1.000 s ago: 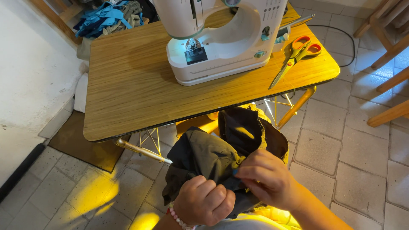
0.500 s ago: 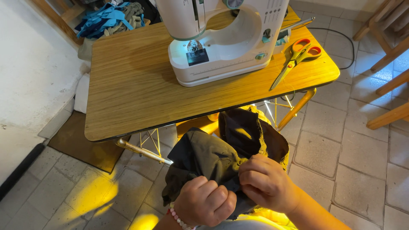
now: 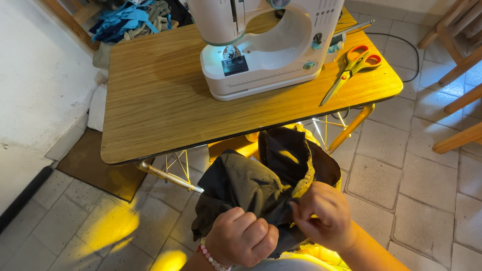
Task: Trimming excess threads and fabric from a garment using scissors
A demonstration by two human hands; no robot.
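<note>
My left hand [image 3: 240, 240] was curled into a fist at the bottom centre of the frame, bunching the near edge of the dark olive fabric [image 3: 251, 185]. My right hand [image 3: 321, 216], just beside it at the lower right, pinched the same cloth between thumb and fingertips where a yellow lining showed at the fold. The fabric hung in a crumpled mass just below the table's front edge, in the lower middle of the frame, over the tiled floor [image 3: 391, 185].

The wooden table [image 3: 160, 105] filled the upper middle. On it stood a white sewing machine [image 3: 266, 45] with a small dark square panel on its base beneath the needle; I could not make out any marking on it. Orange-handled scissors [image 3: 351, 65] lay to the machine's right, near the table's right corner. In the upper left corner a heap of blue and grey cloth scraps [image 3: 130, 20] lay piled behind the table; whether a container held them I could not tell.
</note>
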